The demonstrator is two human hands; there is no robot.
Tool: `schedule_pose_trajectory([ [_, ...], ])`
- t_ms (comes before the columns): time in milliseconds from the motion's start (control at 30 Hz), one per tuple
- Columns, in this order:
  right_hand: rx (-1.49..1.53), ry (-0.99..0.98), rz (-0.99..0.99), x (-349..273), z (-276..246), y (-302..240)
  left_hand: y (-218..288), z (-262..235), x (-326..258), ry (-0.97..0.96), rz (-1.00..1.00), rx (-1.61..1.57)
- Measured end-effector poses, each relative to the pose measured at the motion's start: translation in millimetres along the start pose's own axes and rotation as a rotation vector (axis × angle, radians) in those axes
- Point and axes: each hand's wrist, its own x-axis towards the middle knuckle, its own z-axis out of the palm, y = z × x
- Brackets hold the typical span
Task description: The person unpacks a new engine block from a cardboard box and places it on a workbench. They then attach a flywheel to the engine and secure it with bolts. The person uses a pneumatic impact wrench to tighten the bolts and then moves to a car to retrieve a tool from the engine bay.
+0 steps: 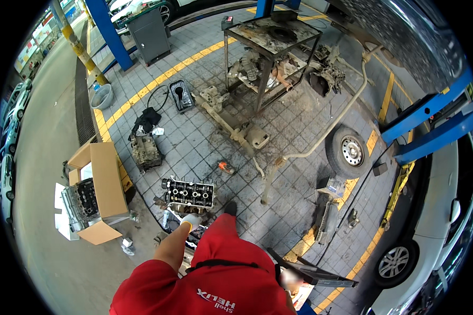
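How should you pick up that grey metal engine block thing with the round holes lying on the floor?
Probably by its two short ends, one hand on each. The grey metal cylinder head lies flat and long across the tiled floor, so both ends look free. It looks heavy, hence two hands. The gloved left hand hovers by its near long edge.

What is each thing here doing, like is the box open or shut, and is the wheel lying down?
Cardboard box: open, flaps out, an engine part inside.
Cylinder head: on the floor, apart from any engine.
Wheel: off a car, flat on the floor.
Exhaust pipe: removed, on the floor.
Metal table: upright, rusty and dirty.
Left hand: gloved, just below the cylinder head; contact unclear.
Right hand: blurred, grip unclear.
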Motion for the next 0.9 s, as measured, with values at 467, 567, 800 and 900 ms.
schedule_pose_trajectory([
  [467,-0.087,0.043,-0.004,27.5,-9.5,-97.4,144.5,-87.1,141.9,0.095,0.164,-0.01],
  [567,-0.106,0.036,0.003,40.1,-20.6,-94.9,171.6,-90.1,118.0,0.08,0.219,0.031],
  [800,-0.182,0.01,0.035,71.4,-46.5,-71.9,295.9,-83.1,7.9,-0.135,0.613,0.041],
  [900,-0.211,0.001,0.029,83.5,-53.6,-62.3,337.0,-78.4,-18.8,-0.206,0.623,0.033],
])
